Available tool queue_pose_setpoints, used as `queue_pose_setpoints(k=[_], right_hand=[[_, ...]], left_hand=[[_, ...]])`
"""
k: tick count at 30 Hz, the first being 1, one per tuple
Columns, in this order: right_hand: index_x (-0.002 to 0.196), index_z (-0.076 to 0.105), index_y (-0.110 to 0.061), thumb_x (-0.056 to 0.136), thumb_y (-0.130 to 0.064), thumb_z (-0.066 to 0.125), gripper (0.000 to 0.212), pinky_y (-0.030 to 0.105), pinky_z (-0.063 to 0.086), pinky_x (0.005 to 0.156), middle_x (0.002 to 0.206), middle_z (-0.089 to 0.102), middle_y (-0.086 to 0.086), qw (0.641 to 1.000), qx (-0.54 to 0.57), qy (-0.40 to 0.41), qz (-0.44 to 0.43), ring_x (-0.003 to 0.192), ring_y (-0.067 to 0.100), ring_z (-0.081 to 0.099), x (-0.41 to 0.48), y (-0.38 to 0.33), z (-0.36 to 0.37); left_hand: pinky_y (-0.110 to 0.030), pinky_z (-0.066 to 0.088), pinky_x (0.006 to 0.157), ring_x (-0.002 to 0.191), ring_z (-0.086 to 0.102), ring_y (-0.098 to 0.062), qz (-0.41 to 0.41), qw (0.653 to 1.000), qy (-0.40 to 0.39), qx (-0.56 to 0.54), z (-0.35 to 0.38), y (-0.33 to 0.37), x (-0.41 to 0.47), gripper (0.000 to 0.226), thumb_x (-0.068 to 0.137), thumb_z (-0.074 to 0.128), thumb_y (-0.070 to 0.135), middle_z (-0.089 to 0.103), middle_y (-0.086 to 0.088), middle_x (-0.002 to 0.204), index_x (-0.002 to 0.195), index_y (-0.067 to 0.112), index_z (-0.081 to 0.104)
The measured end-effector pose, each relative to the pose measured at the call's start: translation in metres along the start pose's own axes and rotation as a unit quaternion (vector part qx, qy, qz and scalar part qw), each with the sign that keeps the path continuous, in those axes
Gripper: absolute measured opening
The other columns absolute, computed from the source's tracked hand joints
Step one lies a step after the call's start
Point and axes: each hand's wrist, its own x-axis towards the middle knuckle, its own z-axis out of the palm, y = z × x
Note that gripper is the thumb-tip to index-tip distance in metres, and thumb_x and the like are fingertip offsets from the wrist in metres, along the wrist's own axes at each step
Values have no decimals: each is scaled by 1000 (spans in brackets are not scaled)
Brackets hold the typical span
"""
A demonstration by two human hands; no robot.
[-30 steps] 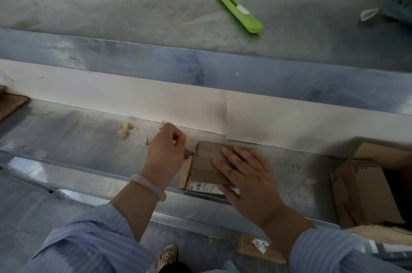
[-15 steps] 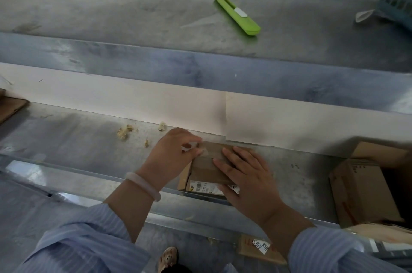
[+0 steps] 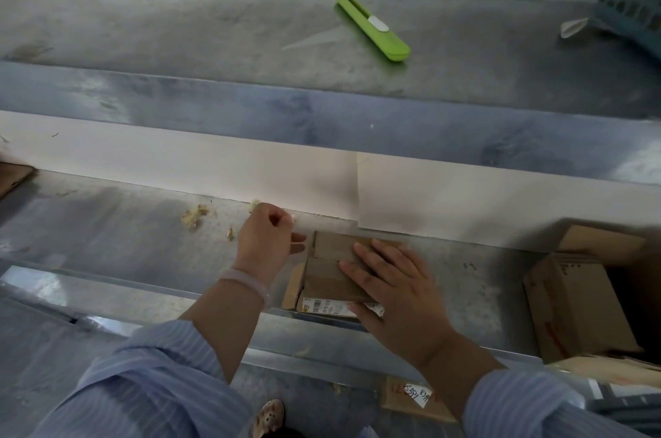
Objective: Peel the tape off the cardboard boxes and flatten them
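Right hand (image 3: 400,294) flat, fingers spread, pressing the small cardboard box (image 3: 331,273) down on the lower metal shelf (image 3: 125,244). Left hand (image 3: 266,240) pinched shut on clear tape (image 3: 297,240) at the box's left edge.

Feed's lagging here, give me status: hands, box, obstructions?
Left hand pinching clear tape off box edge. Right hand flat, pinning small cardboard box. Box not flattened. Nothing blocking; green cutter idle on upper shelf.

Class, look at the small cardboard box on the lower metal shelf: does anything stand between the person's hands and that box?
Nothing visible does. The right hand lies flat on top of the small cardboard box, and the left hand is closed at the box's left edge, seemingly pinching clear tape. The green cutter lies apart on the upper shelf.
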Motion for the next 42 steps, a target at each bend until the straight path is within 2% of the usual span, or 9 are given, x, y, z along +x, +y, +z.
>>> queue_pose_setpoints(k=[4, 9, 12, 19, 22, 31, 35, 39, 42], right_hand=[[136, 54, -37, 85, -50, 60, 53, 46, 30, 113, 144, 50, -8, 1000, -3, -12, 5, 136, 19, 43, 0, 0, 1], [134, 55, -36, 84, -50, 61, 53, 45, 31, 112, 143, 52, -8, 1000, 1, 2, 0, 135, 19, 44, 0, 1, 0], [134, 56, -36, 84, -49, 62, 52, 47, 34, 110, 143, 52, -8, 1000, 6, 4, -2, 135, 19, 45, 0, 1, 1], [138, 51, -35, 85, -51, 58, 55, 47, 32, 111, 146, 49, -8, 1000, 10, -29, 4, 137, 18, 42, 2, 1, -1], [138, 49, -30, 83, -48, 60, 59, 47, 30, 113, 148, 45, -9, 999, 38, -33, 17, 140, 16, 37, 3, 0, -3], [132, 55, -17, 83, -22, 54, 49, 44, 22, 119, 150, 43, -3, 986, 162, -36, 5, 145, 12, 28, 3, 8, -13], [131, 60, -21, 84, -27, 62, 47, 38, 32, 115, 142, 46, 0, 985, 171, -30, 14, 138, 14, 36, -2, 14, -15], [132, 58, -33, 85, -40, 59, 48, 39, 44, 102, 130, 47, -1, 989, 135, -37, 56, 125, 17, 42, -3, 13, -21], [132, 58, -30, 86, -42, 60, 47, 38, 41, 108, 132, 49, -5, 989, 135, -27, 50, 131, 12, 40, -6, 15, -19]], left_hand=[[-35, 61, 64, 78, 68, -15, 35, 996, -68, 51, -2, -9, -1, 10, 89, 65, 13, 67, 4, 89, 86, 22, 68], [-30, 58, 82, 95, 70, -16, -70, 973, -167, -140, -7, -14, -1, 18, 93, 59, 8, 74, -5, 99, 105, 8, 72], [-30, 57, 83, 96, 70, -21, -82, 965, -203, -143, -12, -19, 3, 19, 87, 65, 2, 73, -10, 101, 105, 4, 70], [-30, 60, 70, 77, 67, -19, -58, 994, -67, -63, -6, -25, 6, 2, 88, 67, 7, 68, -10, 85, 88, 9, 66], [-33, 59, 76, 76, 70, -17, -57, 997, 2, -58, -11, -30, 15, 5, 90, 66, 17, 71, -5, 84, 86, 16, 69], [-32, 60, 77, 80, 71, -12, 18, 999, -10, 29, -14, -20, 41, 20, 91, 59, 3, 71, 0, 87, 106, 10, 72], [-40, 58, 79, 83, 68, -16, 55, 992, -15, 109, -13, -14, 41, 11, 93, 59, 26, 70, 5, 81, 94, 22, 69], [-38, 59, 76, 83, 69, -13, 59, 992, -22, 107, -12, -10, 39, 23, 94, 53, 15, 69, 5, 85, 112, 22, 65], [-38, 60, 74, 84, 68, -13, 41, 994, -66, 72, -10, -2, 35, 22, 95, 54, 15, 67, 1, 105, 112, 23, 66]])
